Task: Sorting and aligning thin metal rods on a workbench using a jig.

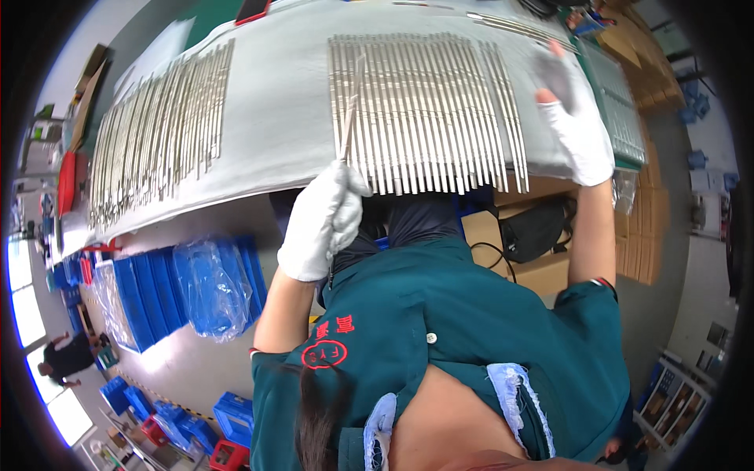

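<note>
My left hand (323, 220), in a white glove with its fingers closed, grips a slim metal rod (350, 118) that points away from me over the table. Under the rod's far part lies a wide row of thin silvery metal strips (420, 118), set side by side with their near ends at the table edge. To the right of the row my right hand (577, 125) is raised, gloved, with bare tips of thumb and a finger showing. Thumb and fingers stand apart and nothing shows between them; the fingers are slightly blurred. A few strips (506, 118) lie a little apart at the row's right side.
Another row of metal strips (161, 133) covers the left of the pale table cover (267, 125). More long strips (518, 30) lie at the far right. Blue crates (149, 294) and a plastic-wrapped bundle (212, 286) stand below left. Cardboard boxes (640, 228) are stacked at right.
</note>
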A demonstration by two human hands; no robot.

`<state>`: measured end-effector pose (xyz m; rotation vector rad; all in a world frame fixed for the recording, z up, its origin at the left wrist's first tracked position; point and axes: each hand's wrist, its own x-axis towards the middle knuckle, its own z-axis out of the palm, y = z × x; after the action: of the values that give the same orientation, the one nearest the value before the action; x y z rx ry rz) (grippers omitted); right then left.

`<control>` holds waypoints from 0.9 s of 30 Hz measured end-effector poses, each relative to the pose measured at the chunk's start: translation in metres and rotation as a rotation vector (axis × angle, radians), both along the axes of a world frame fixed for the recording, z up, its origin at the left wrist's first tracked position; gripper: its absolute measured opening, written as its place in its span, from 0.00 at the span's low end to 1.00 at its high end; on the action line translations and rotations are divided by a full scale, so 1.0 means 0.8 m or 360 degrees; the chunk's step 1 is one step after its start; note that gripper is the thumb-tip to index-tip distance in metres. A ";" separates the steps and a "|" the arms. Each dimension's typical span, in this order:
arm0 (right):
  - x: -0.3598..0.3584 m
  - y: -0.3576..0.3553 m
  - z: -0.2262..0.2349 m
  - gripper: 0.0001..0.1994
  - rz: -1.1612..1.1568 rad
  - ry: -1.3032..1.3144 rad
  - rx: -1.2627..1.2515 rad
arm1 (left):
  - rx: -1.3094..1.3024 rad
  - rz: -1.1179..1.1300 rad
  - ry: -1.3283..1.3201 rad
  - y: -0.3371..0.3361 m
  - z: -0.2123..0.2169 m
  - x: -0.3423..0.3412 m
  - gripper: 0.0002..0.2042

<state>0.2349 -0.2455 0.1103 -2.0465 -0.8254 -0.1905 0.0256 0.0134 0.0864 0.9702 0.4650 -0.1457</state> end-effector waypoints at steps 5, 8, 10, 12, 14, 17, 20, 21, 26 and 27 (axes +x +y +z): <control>0.081 -0.129 -0.043 0.34 -0.0732 -0.0510 -0.1264 | -0.0338 0.0244 0.0083 0.007 -0.065 -0.030 0.19; 0.077 -0.120 -0.044 0.33 -0.0678 -0.0033 -0.1296 | -0.0609 0.0289 0.0089 0.002 -0.086 -0.037 0.18; 0.089 -0.139 -0.044 0.33 -0.0681 -0.0014 -0.1253 | -0.0669 0.0250 0.0003 0.003 -0.095 -0.034 0.18; 0.099 -0.140 -0.047 0.32 -0.0693 0.0025 -0.1377 | -0.0695 0.0273 -0.0004 0.006 -0.099 -0.033 0.18; 0.089 -0.122 -0.033 0.32 -0.0739 -0.0060 -0.1407 | -0.0637 0.0339 0.0109 0.006 -0.097 -0.032 0.18; 0.048 -0.068 0.006 0.28 -0.0720 -0.0080 -0.0875 | -0.0593 0.0327 0.0070 0.005 -0.094 -0.032 0.18; -0.009 0.019 0.021 0.25 -0.0048 -0.0137 -0.0407 | -0.0702 0.0298 0.0001 0.008 -0.102 -0.035 0.17; -0.026 0.049 0.023 0.25 0.0230 -0.0079 -0.0461 | -0.0700 0.0312 0.0001 0.011 -0.105 -0.038 0.17; -0.055 0.125 0.002 0.24 0.0519 -0.0449 -0.1048 | -0.0835 0.0230 -0.0043 0.012 -0.105 -0.032 0.16; -0.054 0.129 -0.004 0.23 0.0543 -0.0452 -0.1149 | -0.0840 0.0234 -0.0043 0.011 -0.104 -0.033 0.16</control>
<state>0.1918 -0.1420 0.1069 -2.5179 -1.5785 0.0198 -0.0010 0.0225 0.0031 0.4190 0.4413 -0.1138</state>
